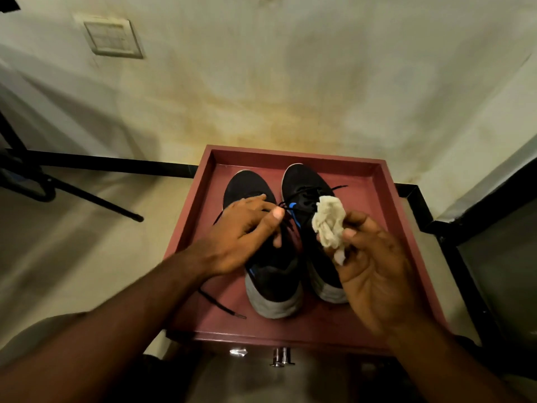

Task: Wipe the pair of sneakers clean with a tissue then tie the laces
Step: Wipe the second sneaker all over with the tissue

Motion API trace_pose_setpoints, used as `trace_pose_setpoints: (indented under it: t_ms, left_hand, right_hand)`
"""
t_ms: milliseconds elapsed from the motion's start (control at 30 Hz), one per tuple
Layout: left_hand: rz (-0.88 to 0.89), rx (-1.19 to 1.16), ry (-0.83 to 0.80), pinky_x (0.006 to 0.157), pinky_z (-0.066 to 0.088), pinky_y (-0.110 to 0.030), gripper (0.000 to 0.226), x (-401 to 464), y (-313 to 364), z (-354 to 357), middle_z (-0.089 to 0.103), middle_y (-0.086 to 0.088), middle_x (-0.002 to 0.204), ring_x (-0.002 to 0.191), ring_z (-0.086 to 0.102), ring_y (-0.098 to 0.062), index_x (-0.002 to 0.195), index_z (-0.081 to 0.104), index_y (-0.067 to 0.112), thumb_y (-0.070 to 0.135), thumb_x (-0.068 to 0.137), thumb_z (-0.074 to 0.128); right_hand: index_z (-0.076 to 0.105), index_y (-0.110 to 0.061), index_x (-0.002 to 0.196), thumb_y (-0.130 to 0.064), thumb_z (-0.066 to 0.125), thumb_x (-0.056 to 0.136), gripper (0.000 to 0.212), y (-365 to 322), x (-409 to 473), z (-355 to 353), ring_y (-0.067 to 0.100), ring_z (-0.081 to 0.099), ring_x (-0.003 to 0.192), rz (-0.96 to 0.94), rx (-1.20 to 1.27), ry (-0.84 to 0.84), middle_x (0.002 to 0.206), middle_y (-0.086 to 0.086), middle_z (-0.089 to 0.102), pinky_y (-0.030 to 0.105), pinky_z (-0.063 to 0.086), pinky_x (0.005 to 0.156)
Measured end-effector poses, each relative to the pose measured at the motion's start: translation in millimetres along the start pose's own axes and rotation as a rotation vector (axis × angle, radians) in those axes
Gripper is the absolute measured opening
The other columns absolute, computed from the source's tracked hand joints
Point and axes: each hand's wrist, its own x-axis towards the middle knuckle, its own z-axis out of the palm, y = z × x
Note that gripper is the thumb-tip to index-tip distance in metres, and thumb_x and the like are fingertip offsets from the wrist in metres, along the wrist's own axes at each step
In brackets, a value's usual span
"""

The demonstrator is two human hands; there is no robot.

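Observation:
Two black sneakers with grey soles and blue accents stand side by side, toes away from me, on a red-brown tray-topped stand (386, 205). My left hand (244, 234) lies over the left sneaker (273, 286), its fingers pinching the black laces at the tongue. One loose lace end (223, 308) trails onto the tray at the lower left. My right hand (374, 269) hovers above the right sneaker (305, 184) and grips a crumpled off-white tissue (329, 225) between thumb and fingers.
A stained cream wall with a switch plate (112, 39) rises behind the tray. Black metal legs of a frame (96, 197) cross the floor at the left. A dark-edged step or ledge (453, 228) runs along the right. A metal knob (282, 356) sits below the tray's front.

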Motion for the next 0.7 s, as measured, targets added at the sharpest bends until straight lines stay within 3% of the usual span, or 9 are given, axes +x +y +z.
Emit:
trace_pose_setpoints:
  t_ms: [67, 133, 233, 300, 433, 500, 533, 633, 700]
  left_hand:
    - [0.043, 0.152, 0.121, 0.097, 0.046, -0.036, 0.056, 3.3, 6.0, 6.6, 0.067, 0.0, 0.082, 0.089, 0.064, -0.02, 0.08, 0.067, 0.011, 0.042, 0.11, 0.031]
    - [0.027, 0.198, 0.084, 0.079, 0.047, -0.041, 0.054, 3.3, 14.3, 14.4, 0.058, 0.005, 0.077, 0.078, 0.058, -0.017, 0.082, 0.06, 0.017, 0.055, 0.108, 0.031]
    - [-0.109, 0.392, -0.09, 0.104, 0.042, -0.039, 0.056, -1.9, 26.8, 30.7, 0.06, 0.016, 0.11, 0.113, 0.052, -0.008, 0.108, 0.063, 0.033, 0.08, 0.092, 0.035]
    - [-0.207, 0.425, -0.213, 0.12, 0.027, -0.051, 0.07, -5.4, 30.6, 31.6, 0.047, 0.016, 0.144, 0.145, 0.029, -0.014, 0.131, 0.058, 0.041, 0.082, 0.078, 0.037]
    - [-0.341, 0.211, -0.328, 0.129, 0.011, -0.038, 0.051, -18.2, 36.2, 2.2, 0.028, 0.003, 0.163, 0.157, 0.007, -0.012, 0.109, 0.068, 0.039, 0.064, 0.069, 0.047]
    - [-0.473, 0.182, -0.306, 0.123, 0.025, -0.039, 0.027, -27.6, 35.7, -12.7, 0.029, 0.004, 0.159, 0.155, 0.02, -0.015, 0.097, 0.065, 0.035, 0.054, 0.078, 0.066]
    - [-0.538, 0.206, -0.257, 0.118, 0.034, -0.039, 0.03, -31.5, 33.8, -16.6, 0.032, 0.004, 0.152, 0.147, 0.033, -0.018, 0.097, 0.06, 0.035, 0.057, 0.08, 0.072]
    - [-0.723, 0.365, -0.208, 0.098, 0.054, -0.042, 0.08, -32.5, 29.6, -16.5, 0.038, -0.006, 0.137, 0.117, 0.057, -0.028, 0.114, 0.037, 0.032, 0.081, 0.063, 0.074]
    - [-0.782, 0.344, -0.209, 0.092, 0.058, -0.044, 0.091, -28.9, 25.2, -15.9, 0.052, -0.009, 0.13, 0.108, 0.064, -0.03, 0.121, 0.027, 0.03, 0.072, 0.063, 0.083]
  right_hand:
    - [0.07, -0.005, 0.117, -0.013, 0.052, 0.089, 0.034, -5.9, 2.2, 0.6, 0.018, 0.071, 0.087, 0.007, 0.013, -0.015, 0.106, 0.016, 0.075, 0.02, 0.058, 0.073]
    - [0.064, -0.001, 0.126, -0.013, 0.051, 0.088, 0.042, -8.7, 1.7, 1.5, 0.018, 0.072, 0.089, -0.006, -0.018, -0.027, 0.108, 0.017, 0.074, 0.021, 0.058, 0.072]
    - [0.069, -0.008, 0.123, -0.006, 0.054, 0.084, 0.042, -11.3, 2.8, 3.9, 0.015, 0.071, 0.087, -0.046, -0.058, -0.016, 0.101, 0.01, 0.074, 0.021, 0.057, 0.067]
    - [0.08, -0.018, 0.107, -0.001, 0.059, 0.083, 0.036, -11.3, 4.9, 3.4, 0.014, 0.071, 0.084, -0.084, -0.113, 0.029, 0.095, 0.005, 0.075, 0.02, 0.056, 0.065]
    - [0.082, -0.021, 0.078, -0.013, 0.077, 0.075, 0.01, -12.7, 6.4, 3.2, 0.015, 0.075, 0.084, -0.137, -0.103, 0.056, 0.086, 0.001, 0.076, 0.021, 0.059, 0.075]
    - [0.082, -0.023, 0.075, -0.021, 0.078, 0.068, 0.008, -12.2, 7.1, 3.7, 0.016, 0.075, 0.09, -0.157, -0.107, 0.057, 0.09, 0.0, 0.077, 0.021, 0.059, 0.08]
    - [0.082, -0.023, 0.075, -0.018, 0.078, 0.071, 0.008, -10.9, 8.3, 2.5, 0.017, 0.075, 0.089, -0.168, -0.137, 0.062, 0.091, 0.001, 0.078, 0.02, 0.059, 0.078]
    - [0.083, -0.02, 0.085, 0.0, 0.071, 0.089, 0.023, -6.3, 10.7, -1.4, 0.019, 0.076, 0.088, -0.198, -0.296, 0.13, 0.094, 0.004, 0.08, 0.021, 0.06, 0.079]
    - [0.082, -0.017, 0.097, 0.005, 0.064, 0.096, 0.028, -3.7, 11.5, -3.7, 0.021, 0.076, 0.103, -0.176, -0.358, 0.116, 0.104, 0.005, 0.081, 0.029, 0.059, 0.091]
